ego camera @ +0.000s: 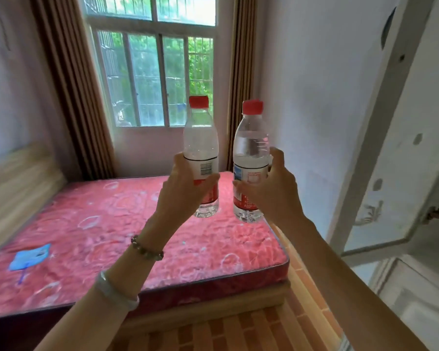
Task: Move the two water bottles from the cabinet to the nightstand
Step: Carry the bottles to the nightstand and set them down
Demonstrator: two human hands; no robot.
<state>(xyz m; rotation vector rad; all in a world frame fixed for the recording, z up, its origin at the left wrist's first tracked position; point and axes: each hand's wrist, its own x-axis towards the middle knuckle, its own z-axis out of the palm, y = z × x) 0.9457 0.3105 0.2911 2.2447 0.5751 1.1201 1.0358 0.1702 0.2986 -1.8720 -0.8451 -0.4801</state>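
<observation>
I hold two clear water bottles with red caps and red-white labels upright in the air above the foot of a bed. My left hand [181,191] grips the left bottle [200,138] around its label. My right hand [271,188] grips the right bottle [251,145] the same way. The bottles stand side by side, a small gap apart. The white cabinet [401,153] is at the right with its door swung open. No nightstand is in view.
A bed with a red patterned mattress [112,236] fills the left and centre, with a wooden headboard [15,183] at far left and a blue paper [29,257] on it. A barred window [152,79] with brown curtains is ahead. Wood-look floor runs between bed and cabinet.
</observation>
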